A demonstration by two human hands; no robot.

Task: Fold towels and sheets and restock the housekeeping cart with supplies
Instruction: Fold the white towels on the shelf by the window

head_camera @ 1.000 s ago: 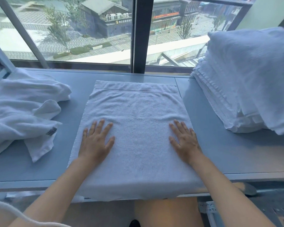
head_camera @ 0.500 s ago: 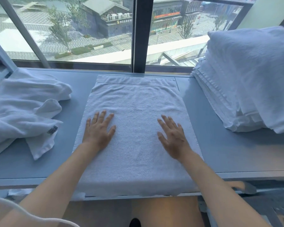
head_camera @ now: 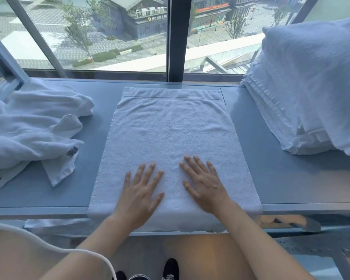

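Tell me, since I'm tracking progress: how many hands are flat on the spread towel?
2. The left hand and the right hand both lie flat, fingers spread, side by side on the near middle of the towel. Neither grips it.

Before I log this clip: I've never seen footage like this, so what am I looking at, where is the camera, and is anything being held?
There is no machine here. A person wears a wide-angle camera on the head, so the single view looks forward and down over their own bare arms. They stand at a blue-grey counter below a large window. A white towel lies spread flat in the middle, its near edge hanging over the counter's front. The left hand and right hand both rest flat on it, fingers straight, side by side near the front edge. Nothing is gripped. To the left lies a heap of unfolded towels; to the right stands a tall stack of folded white linen.
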